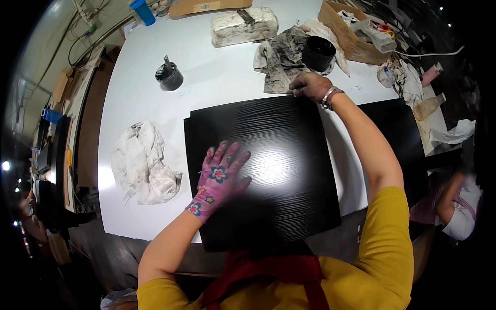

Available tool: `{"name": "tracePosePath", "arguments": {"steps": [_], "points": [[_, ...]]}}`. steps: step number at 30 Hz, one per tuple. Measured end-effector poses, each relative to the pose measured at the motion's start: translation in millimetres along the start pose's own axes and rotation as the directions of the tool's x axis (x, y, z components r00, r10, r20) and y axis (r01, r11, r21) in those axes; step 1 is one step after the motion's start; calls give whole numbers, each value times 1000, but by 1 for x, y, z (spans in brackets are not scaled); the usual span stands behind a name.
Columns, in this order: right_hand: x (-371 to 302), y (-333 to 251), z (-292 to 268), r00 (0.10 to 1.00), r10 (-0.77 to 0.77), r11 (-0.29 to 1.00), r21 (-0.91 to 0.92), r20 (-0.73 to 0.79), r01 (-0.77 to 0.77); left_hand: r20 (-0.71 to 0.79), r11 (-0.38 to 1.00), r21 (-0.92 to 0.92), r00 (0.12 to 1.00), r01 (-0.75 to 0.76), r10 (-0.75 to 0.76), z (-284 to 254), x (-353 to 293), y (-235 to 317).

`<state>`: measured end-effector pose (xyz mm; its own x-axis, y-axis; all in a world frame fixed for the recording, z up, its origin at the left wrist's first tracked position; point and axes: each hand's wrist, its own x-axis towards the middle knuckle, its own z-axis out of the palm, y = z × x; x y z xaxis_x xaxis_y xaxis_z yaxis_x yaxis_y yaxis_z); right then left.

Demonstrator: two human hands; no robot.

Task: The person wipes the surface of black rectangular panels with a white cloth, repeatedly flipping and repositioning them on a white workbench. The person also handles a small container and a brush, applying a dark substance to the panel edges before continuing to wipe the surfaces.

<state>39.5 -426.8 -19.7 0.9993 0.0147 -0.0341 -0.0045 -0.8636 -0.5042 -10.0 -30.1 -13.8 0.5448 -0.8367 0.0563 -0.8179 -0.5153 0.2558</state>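
A square black panel [279,139] with a fine wood grain lies on the white table [217,88], its near edge hanging over the front. My left hand [219,178], in a pink flowered glove, rests flat and spread on the panel's left part. My right hand [312,86], bare with bracelets at the wrist, is closed on a small tool at the panel's far right corner; the tool is mostly hidden by the fingers.
A crumpled white rag [143,164] lies left of the panel. A small dark pot with a stick [169,76], a stained cloth [281,59], a black cup [318,52], a wrapped block [244,26] and a cardboard box [349,33] sit farther back. Another person sits at the right [460,206].
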Motion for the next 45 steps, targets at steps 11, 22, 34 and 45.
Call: {"name": "tracePosePath", "arguments": {"steps": [11, 22, 34, 45], "points": [[-58, 18, -14, 880, 432, 867, 358, -196, -346, 60, 993, 112, 998, -35, 29, 0, 1, 0], [-66, -12, 16, 835, 503, 860, 219, -221, -460, 65, 991, 134, 998, -16, 7, 4, -2, 0], [-225, -97, 45, 785, 561, 826, 116, -262, -551, 15, 970, 240, 1000, -27, 25, 11, -4, -2], [-401, -171, 90, 653, 688, 723, 220, -317, -655, -91, 969, 235, 991, -72, 96, 23, -5, -4]]}}
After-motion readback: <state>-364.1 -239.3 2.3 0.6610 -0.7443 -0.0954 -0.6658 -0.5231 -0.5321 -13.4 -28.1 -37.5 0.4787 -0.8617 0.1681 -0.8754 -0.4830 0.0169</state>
